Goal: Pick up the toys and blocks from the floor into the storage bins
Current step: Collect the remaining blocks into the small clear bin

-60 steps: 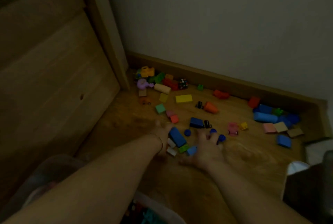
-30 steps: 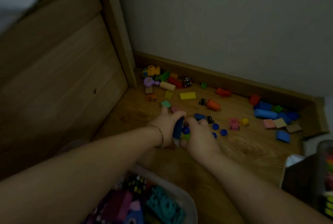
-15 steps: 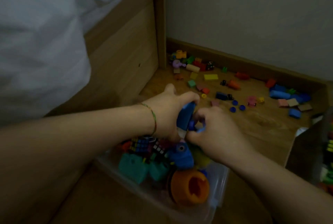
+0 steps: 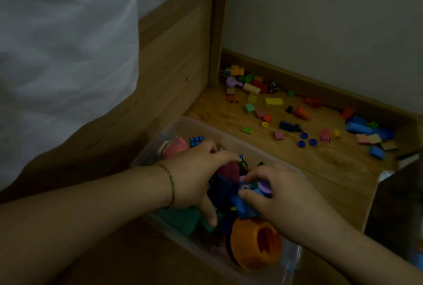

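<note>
Both hands are down in the clear storage bin (image 4: 212, 130), which sits on the floor (image 4: 332, 170) near the viewer, just beside the wooden bed frame (image 4: 174, 74) on the left. The right hand (image 4: 283, 195) has its fingers curled round a clump of blue blocks (image 4: 243, 204), held low over the heap just beyond the big orange toy (image 4: 256, 245) in the bin's near corner. The left hand (image 4: 196, 177) lies arched over the middle of the heap, fingers bent down among the toys and thumb stretched toward a teal block (image 4: 180, 218). In this dim light I cannot tell whether it holds anything or only rests there. The step in hand looks like letting the load go into the bin. To do it well, the blocks should be released low into the heap rather than dropped from a height, since the bin looks well filled and small parts could bounce over the rim. The left hand could press the pile flatter or steady the wall while the right one opens. Plenty is left to gather: a yellow block (image 4: 274, 101), blue discs (image 4: 303, 144) and a blue cylinder (image 4: 358, 128) lie scattered on the far floor, well apart from the bin.
</note>
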